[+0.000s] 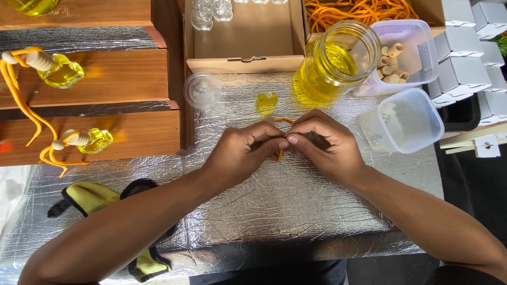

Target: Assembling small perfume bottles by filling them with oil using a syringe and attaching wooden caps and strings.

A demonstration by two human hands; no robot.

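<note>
Both hands are meeting over the foil-covered table [296, 206]: the left hand [240, 153] and right hand [325, 148] are pinching an orange cord [280, 153] in a closed grip. Two corded yellow bottles [60, 71] are already lying on the wooden steps [121, 79]; one small bottle [266, 103] is waiting uncorded.

Both hands, left hand [244, 153] and right hand [322, 145], meet fingertip to fingertip over the foil-covered surface [285, 206], pinching an orange cord [281, 138] just below a small yellow-filled bottle [266, 103], which sits beside the big jar [334, 62].
</note>
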